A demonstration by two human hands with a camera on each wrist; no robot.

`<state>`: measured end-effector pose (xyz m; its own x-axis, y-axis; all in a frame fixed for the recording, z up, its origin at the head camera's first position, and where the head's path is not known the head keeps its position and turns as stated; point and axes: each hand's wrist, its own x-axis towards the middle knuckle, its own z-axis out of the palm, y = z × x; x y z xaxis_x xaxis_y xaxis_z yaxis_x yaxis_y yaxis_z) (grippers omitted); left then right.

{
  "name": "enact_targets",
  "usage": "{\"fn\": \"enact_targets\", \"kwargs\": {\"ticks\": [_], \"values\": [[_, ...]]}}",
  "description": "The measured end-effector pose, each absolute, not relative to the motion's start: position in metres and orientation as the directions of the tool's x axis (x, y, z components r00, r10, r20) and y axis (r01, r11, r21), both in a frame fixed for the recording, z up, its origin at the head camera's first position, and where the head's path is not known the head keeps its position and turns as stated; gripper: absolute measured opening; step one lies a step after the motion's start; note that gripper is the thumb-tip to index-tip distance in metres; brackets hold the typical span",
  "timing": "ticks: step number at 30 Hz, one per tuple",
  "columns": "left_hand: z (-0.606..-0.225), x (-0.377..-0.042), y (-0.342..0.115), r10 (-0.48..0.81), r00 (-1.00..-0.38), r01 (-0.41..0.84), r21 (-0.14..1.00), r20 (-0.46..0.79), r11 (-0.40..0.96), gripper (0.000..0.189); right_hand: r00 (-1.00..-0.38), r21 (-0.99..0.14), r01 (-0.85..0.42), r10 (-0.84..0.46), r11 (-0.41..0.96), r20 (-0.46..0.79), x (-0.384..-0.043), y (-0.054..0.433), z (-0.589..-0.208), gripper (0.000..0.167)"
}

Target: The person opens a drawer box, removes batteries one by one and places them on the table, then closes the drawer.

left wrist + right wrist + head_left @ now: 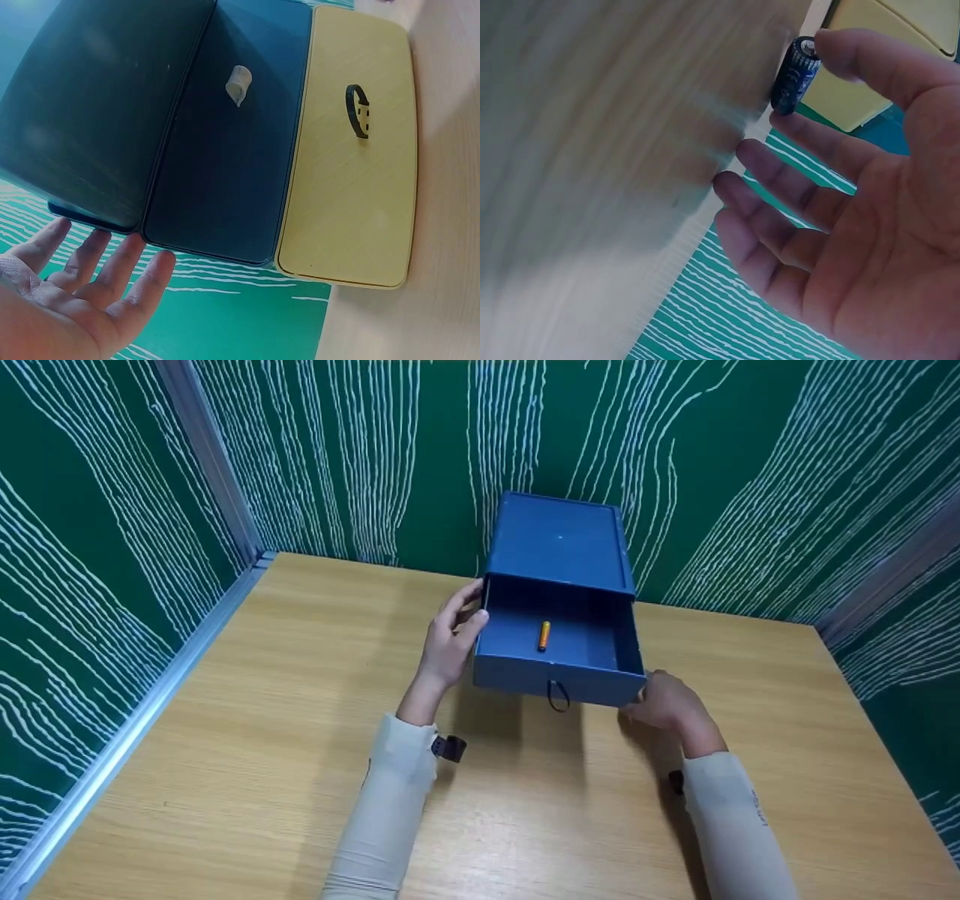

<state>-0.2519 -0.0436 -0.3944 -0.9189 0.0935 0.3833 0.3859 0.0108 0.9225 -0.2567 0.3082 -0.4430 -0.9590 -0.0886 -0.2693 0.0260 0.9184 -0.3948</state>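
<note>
A blue box case [559,544] has its drawer [517,673] pulled out toward me, with a black loop [559,696] on the front. Inside lies an orange battery [544,636]. My left hand [446,645] is at the left side of the box, its fingers spread and fingertips right at the case's edge in the left wrist view. Beside the drawer's front right corner, low over the table, is my right hand [667,705]. Between thumb and index finger it pinches a dark blue battery [795,75]; the other fingers are loosely bent. In the head view the drawer hides that battery.
The wooden table [337,780] spreads around the box. Green panels [442,465] with white wavy lines stand behind it and at both sides, framed by metal posts [210,457]. In the left wrist view the drawer front [352,202] looks yellow.
</note>
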Motion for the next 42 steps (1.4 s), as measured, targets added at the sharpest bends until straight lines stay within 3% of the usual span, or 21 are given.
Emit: {"fn": "enact_targets", "kwargs": {"ticks": [10,22,32,42], "values": [[-0.394,-0.25,-0.044,0.095,-0.926,0.368,0.93,0.365,0.02,0.054,-0.972,-0.456,0.027,-0.084,0.889,-0.221,-0.254,0.312,-0.43,0.091],[-0.396,-0.25,-0.045,0.088,-0.925,0.374,0.927,0.37,0.024,0.054,-0.991,-0.529,0.006,-0.064,0.849,-0.115,-0.245,0.311,-0.407,0.058],[-0.397,-0.25,-0.044,0.087,-0.922,0.38,0.925,0.377,0.02,0.058,-0.998,-0.546,-0.052,-0.066,0.836,-0.005,-0.237,0.307,-0.375,0.05],[-0.396,-0.249,-0.045,0.088,-0.923,0.378,0.925,0.374,0.03,0.057,-0.996,-0.528,-0.073,-0.038,0.846,0.076,-0.225,0.29,-0.342,0.054]]}}
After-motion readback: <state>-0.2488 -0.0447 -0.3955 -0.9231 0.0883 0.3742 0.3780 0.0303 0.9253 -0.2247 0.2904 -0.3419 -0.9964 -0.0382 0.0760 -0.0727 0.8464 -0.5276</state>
